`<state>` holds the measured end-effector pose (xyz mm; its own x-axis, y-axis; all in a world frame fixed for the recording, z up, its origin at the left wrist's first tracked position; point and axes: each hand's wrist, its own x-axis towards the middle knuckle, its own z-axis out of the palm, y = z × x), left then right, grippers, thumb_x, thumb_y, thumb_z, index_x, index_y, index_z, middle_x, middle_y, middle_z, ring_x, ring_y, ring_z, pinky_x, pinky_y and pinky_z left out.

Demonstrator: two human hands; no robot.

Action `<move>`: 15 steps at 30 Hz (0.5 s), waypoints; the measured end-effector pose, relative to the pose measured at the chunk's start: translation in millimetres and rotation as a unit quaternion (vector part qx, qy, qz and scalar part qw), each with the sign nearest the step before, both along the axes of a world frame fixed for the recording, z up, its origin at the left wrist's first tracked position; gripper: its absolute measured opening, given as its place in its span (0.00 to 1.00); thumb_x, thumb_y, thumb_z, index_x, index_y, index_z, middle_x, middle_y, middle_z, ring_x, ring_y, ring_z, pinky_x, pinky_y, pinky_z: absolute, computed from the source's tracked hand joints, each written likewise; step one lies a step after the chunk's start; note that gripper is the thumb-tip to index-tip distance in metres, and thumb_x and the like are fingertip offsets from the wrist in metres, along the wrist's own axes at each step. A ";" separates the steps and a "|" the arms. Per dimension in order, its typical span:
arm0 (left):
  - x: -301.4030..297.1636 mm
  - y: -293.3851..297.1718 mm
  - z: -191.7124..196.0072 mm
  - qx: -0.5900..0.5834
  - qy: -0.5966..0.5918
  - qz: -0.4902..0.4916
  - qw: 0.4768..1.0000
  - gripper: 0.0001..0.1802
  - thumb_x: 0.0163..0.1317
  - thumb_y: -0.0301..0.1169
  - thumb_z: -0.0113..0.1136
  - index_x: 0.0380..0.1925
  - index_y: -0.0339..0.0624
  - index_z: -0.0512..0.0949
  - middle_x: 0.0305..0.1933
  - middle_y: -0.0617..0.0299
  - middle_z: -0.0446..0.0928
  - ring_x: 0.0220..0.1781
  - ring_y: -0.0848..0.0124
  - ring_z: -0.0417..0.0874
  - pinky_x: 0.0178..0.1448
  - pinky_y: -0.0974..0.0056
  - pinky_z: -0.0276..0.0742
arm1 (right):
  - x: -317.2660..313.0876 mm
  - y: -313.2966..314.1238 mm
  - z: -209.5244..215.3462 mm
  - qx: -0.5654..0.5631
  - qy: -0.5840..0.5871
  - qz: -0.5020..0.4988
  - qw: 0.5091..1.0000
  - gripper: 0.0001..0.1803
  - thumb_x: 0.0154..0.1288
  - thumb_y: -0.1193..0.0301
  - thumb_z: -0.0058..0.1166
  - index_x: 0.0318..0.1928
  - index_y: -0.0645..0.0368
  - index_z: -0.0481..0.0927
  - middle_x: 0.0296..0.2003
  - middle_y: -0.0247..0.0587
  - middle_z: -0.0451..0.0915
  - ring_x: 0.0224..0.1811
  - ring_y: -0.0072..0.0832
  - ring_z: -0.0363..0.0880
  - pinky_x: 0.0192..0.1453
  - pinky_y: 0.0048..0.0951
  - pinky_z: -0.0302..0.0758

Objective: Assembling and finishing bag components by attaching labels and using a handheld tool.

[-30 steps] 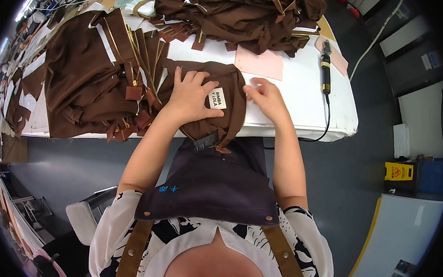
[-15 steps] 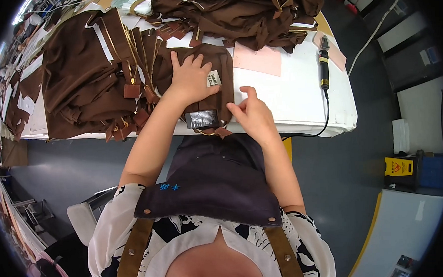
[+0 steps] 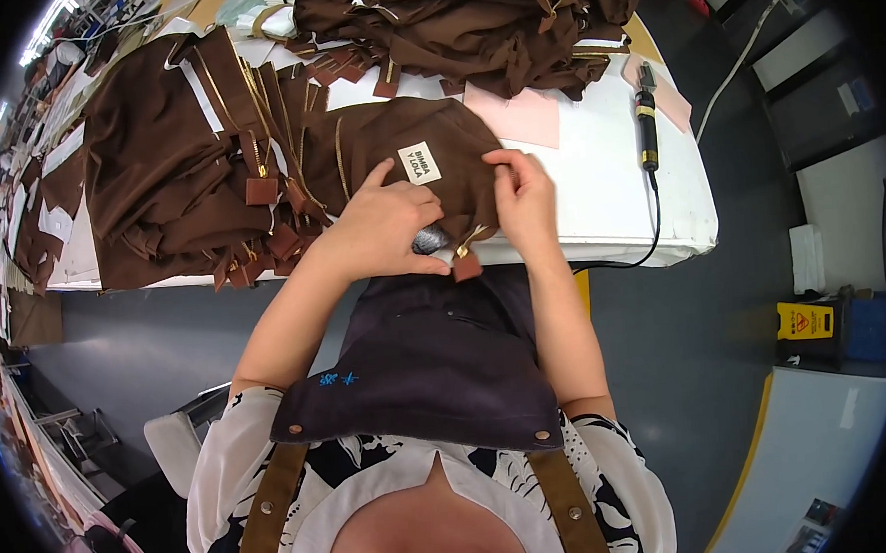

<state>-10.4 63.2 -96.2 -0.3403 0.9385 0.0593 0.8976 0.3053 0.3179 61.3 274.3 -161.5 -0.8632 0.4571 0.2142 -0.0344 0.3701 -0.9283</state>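
Note:
A brown fabric zip pouch [image 3: 455,131] lies at the table's front edge, with a pale sewn-on label [image 3: 419,164] facing up. My left hand [image 3: 385,224] rests on its lower left part, thumb spread from the fingers. Between that thumb and the fingers shows a shiny black tag [image 3: 428,240], partly covered. With thumb and fingertips closed, my right hand [image 3: 527,197] pinches the pouch's right edge. A brown zip-pull tab [image 3: 466,265] hangs over the front edge between my hands.
Brown zip pouches [image 3: 157,171] are stacked at the left, another brown heap [image 3: 460,35] behind. At the right are a pink sheet [image 3: 515,116] and a black corded hand tool [image 3: 647,131]; its cord [image 3: 655,215] drops over the table's edge [image 3: 697,243].
The pouch has turned and spread to the right, its label now tilted. My left hand slid down toward me. My right hand rose slightly and closed on the pouch's edge.

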 end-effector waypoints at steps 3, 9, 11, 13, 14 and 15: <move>-4.7 -7.3 1.1 -0.023 0.033 0.003 0.999 0.23 0.46 0.41 0.76 0.41 0.43 0.83 0.51 0.63 0.82 0.60 0.64 0.80 0.79 0.39 0.53 | 10.1 13.9 22.6 0.278 -0.084 -0.075 0.954 0.11 0.64 0.76 0.56 0.46 0.54 0.83 0.34 0.43 0.79 0.37 0.44 0.80 0.44 0.41 0.77; -2.9 2.8 1.0 -0.060 0.052 0.002 0.997 0.19 0.44 0.30 0.72 0.40 0.45 0.83 0.47 0.65 0.81 0.58 0.64 0.80 0.80 0.38 0.50 | -17.5 -2.8 39.7 0.434 0.044 -0.002 0.900 0.14 0.61 0.76 0.53 0.47 0.57 0.83 0.47 0.44 0.79 0.52 0.40 0.76 0.55 0.41 0.75; 2.5 3.7 0.0 -0.047 0.102 0.002 0.994 0.19 0.45 0.25 0.68 0.42 0.48 0.84 0.43 0.65 0.80 0.53 0.63 0.80 0.80 0.39 0.50 | -37.4 -6.4 37.6 0.429 0.059 0.117 0.894 0.17 0.62 0.76 0.50 0.50 0.58 0.82 0.50 0.45 0.78 0.53 0.39 0.76 0.55 0.42 0.74; 2.6 5.1 0.3 -0.068 0.091 0.000 0.994 0.20 0.44 0.25 0.67 0.42 0.49 0.84 0.43 0.65 0.80 0.52 0.63 0.80 0.80 0.39 0.50 | -62.0 -9.1 27.6 0.499 -0.024 0.212 0.840 0.23 0.63 0.77 0.45 0.59 0.60 0.78 0.57 0.48 0.76 0.55 0.42 0.76 0.59 0.42 0.73; 2.4 6.0 0.8 -0.089 0.077 -0.002 0.993 0.21 0.44 0.24 0.66 0.43 0.49 0.84 0.43 0.65 0.80 0.52 0.63 0.80 0.80 0.39 0.50 | -73.6 -6.7 21.5 0.499 -0.023 0.208 0.841 0.23 0.63 0.77 0.45 0.59 0.60 0.78 0.57 0.48 0.76 0.55 0.42 0.76 0.59 0.42 0.73; 0.8 5.1 0.8 -0.078 0.081 -0.012 0.994 0.18 0.43 0.25 0.65 0.39 0.48 0.84 0.40 0.64 0.79 0.48 0.63 0.81 0.79 0.40 0.54 | -87.3 -4.0 14.1 0.446 -0.026 0.204 0.871 0.25 0.64 0.77 0.43 0.62 0.60 0.75 0.61 0.49 0.75 0.60 0.43 0.74 0.64 0.42 0.71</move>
